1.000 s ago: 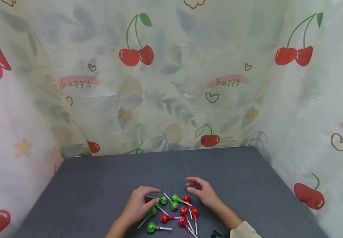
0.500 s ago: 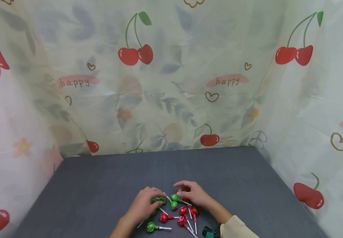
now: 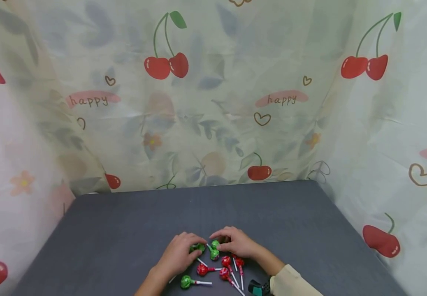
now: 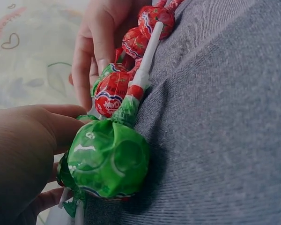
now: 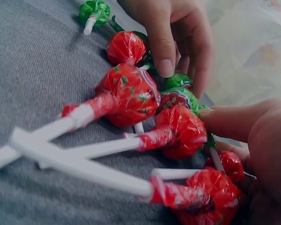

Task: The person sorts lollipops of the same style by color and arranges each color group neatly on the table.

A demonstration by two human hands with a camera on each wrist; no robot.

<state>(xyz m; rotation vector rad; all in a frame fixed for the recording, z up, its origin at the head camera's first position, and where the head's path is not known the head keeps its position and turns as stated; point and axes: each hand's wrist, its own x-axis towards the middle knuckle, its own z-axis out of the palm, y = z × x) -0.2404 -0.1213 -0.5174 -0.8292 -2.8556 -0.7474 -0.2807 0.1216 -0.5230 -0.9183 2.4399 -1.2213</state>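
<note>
My left hand arches over green-wrapped lollipops, its fingers loosely bent and largely hiding them. A large green lollipop appears beside that hand in the left wrist view. To the right, my right hand is bent loosely beside two green lollipops; its thumb is right at one wrapper. Beneath and in front of the right hand lie several red lollipops, their white sticks crossing. Another red lollipop lies between the hands, nearer the front.
A single green lollipop lies nearest the front edge. Everything rests on a dark grey cloth-covered table. A cherry-patterned curtain surrounds its back and sides. A dark wristband sits by the right sleeve.
My right hand has moved left and slightly down, over to the green lollipops in the middle. My left hand has shifted slightly right and now covers more of its green lollipops.
</note>
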